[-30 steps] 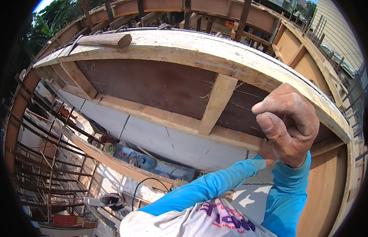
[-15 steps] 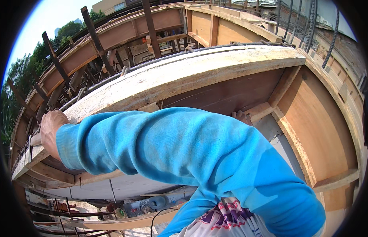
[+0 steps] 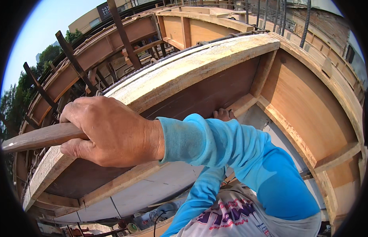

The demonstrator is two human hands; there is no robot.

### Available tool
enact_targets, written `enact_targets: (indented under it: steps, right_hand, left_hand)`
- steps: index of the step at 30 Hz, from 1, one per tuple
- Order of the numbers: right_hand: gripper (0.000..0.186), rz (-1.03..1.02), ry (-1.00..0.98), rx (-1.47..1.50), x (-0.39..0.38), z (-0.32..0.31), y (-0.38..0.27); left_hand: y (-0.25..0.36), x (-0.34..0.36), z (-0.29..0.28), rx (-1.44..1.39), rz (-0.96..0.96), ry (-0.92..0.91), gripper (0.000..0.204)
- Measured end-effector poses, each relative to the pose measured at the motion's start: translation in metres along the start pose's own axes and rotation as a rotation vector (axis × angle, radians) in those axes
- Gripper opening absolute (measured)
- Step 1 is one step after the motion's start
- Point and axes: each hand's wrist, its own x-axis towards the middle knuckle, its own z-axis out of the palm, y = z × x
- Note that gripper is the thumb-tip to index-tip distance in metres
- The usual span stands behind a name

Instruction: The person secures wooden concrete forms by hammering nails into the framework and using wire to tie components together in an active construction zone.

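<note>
My right arm in a blue sleeve crosses toward the left. My right hand is shut around a brown wooden handle running out to the left; whatever it ends in cannot be made out. The hand is above a thick, pale timber beam that tops a brown formwork panel. My left hand shows only partly behind the right sleeve. Its fingers are curled at the panel's lower wooden batten, with a small dark thing by them that I cannot identify.
A curved plywood form with timber ribs stands on the right. Ribbed steel bars rise upright beyond it. Dark wooden posts stick up at the far left. Below lie cables and a bluish container.
My right hand has come up from the beam's left end, and the wooden handle now shows plainly in it. The view has shifted, while my left hand stays at the batten.
</note>
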Motion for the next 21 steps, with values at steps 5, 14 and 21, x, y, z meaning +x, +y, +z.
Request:
enact_targets:
  steps: [5,14,21]
  right_hand:
    - [0.044,0.313,0.091,0.443,-0.078,-0.090,-0.012]
    - [0.036,0.979,0.582,0.036,-0.254,-0.168,-0.024]
    - [0.044,1.253,0.423,-0.395,-0.385,-0.147,-0.002]
  left_hand:
    - [0.001,0.010,-0.004,0.037,-0.019,0.003,0.025]
    - [0.011,0.020,0.016,0.047,-0.074,0.030,0.025]
    - [0.013,0.020,0.019,0.064,-0.112,0.008,0.023]
